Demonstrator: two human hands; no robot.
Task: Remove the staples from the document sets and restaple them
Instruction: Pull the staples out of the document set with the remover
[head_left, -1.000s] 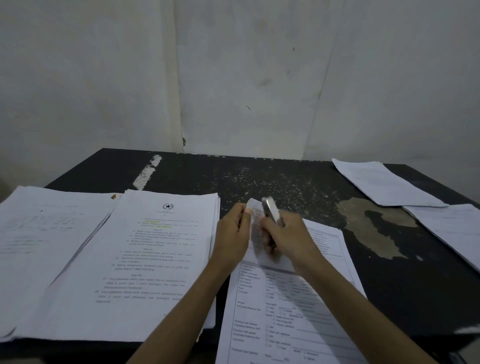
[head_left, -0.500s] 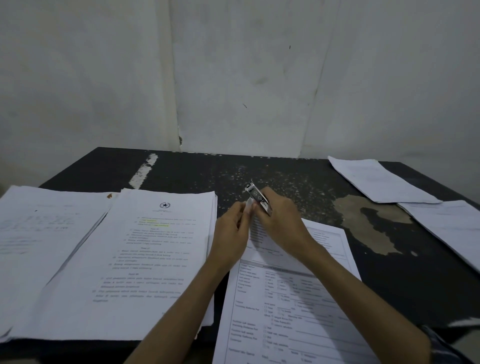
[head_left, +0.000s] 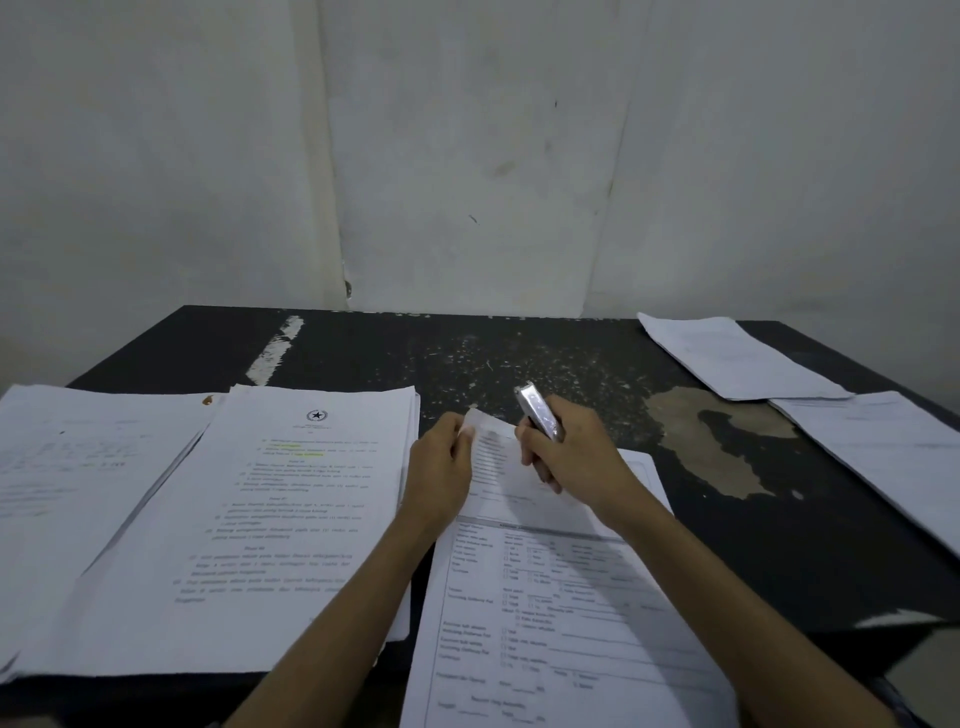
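Papers lie across the dark table (head_left: 519, 358). The form (head_left: 561, 597), the set being worked on, sits at the near middle and runs off the front edge. The left hand (head_left: 441, 467) pinches its top left corner between thumb and fingertips and lifts it, so the paper bends upward there. The right hand (head_left: 576, 457) is curled round a silver stapler (head_left: 540, 418), gripping its lower half. The tool's free end points up and away from the person, leaning left, just right of the raised corner. I cannot tell whether its mouth is open.

Left of the form lies a thick stack (head_left: 270, 519) with a star emblem and yellow highlighting on its top page. It overlaps more sheets (head_left: 67, 493) at the far left. On the right side lie a back set (head_left: 737, 358) and a near set (head_left: 893, 457), their edges overlapping. A pale worn patch (head_left: 711, 441) lies between these and the right hand. A white stripe (head_left: 275, 351) marks the back left.
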